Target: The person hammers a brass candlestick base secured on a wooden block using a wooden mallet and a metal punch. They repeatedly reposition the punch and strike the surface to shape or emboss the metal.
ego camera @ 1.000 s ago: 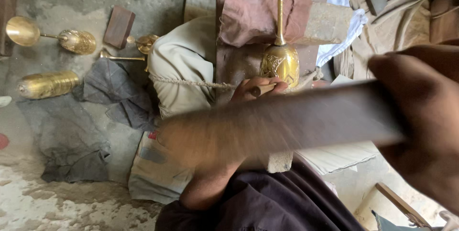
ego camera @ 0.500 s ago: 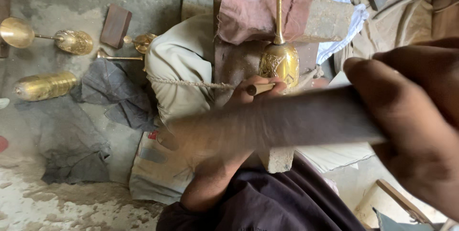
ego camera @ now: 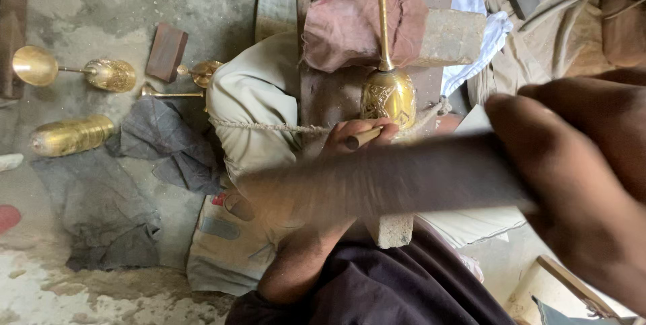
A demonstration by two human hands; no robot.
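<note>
Since the frame half a second back, our right hand (ego camera: 579,184) has edged a little toward the right of the view, and the long dark tool (ego camera: 383,180) in it has shifted with it, smeared by motion across the middle of the picture. We close our right fingers around that tool's near end, wrapped tight on it.

Our left hand (ego camera: 360,135) sits just behind the blurred tool, fingers pinched on a short wooden-handled punch (ego camera: 363,138) whose tip points toward the brass piece (ego camera: 387,93). That piece is a goblet-shaped vessel with an engraved bowl and a long thin stem, lying along the wooden block (ego camera: 336,96) with the bowl toward us and the stem running to the far edge. A reddish cloth (ego camera: 343,22) is bunched beside and behind the stem, and a rough cord (ego camera: 269,125) crosses the block just in front of the bowl.

A pale padded bundle (ego camera: 256,103) lies against the left side of the block. Farther left on the concrete floor (ego camera: 101,2) rest another brass goblet (ego camera: 74,70) on its side, a ribbed brass cylinder (ego camera: 70,134), a small brick-coloured block (ego camera: 166,51) and dark grey rags (ego camera: 114,210). A grey stone block (ego camera: 451,35) sits at the right edge of the wooden block.
</note>
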